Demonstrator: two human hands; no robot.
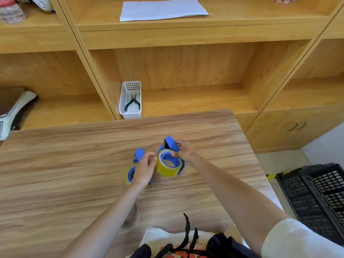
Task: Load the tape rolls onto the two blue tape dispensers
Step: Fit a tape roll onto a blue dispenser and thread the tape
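2 hands (143, 170) (184, 152), 2 loaded dispensers (170, 159) (131, 171), table (74, 164)

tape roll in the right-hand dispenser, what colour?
Yellow tape roll on a blue dispenser; head view, the only one.

Both bare forearms reach forward; left hand (144, 169) loosely curled, palm down, right hand (184, 150) gripping, fingers bent.

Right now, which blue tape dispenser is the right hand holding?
The farther, right-side blue plastic dispenser with the big yellow tape roll; the right hand grips it.
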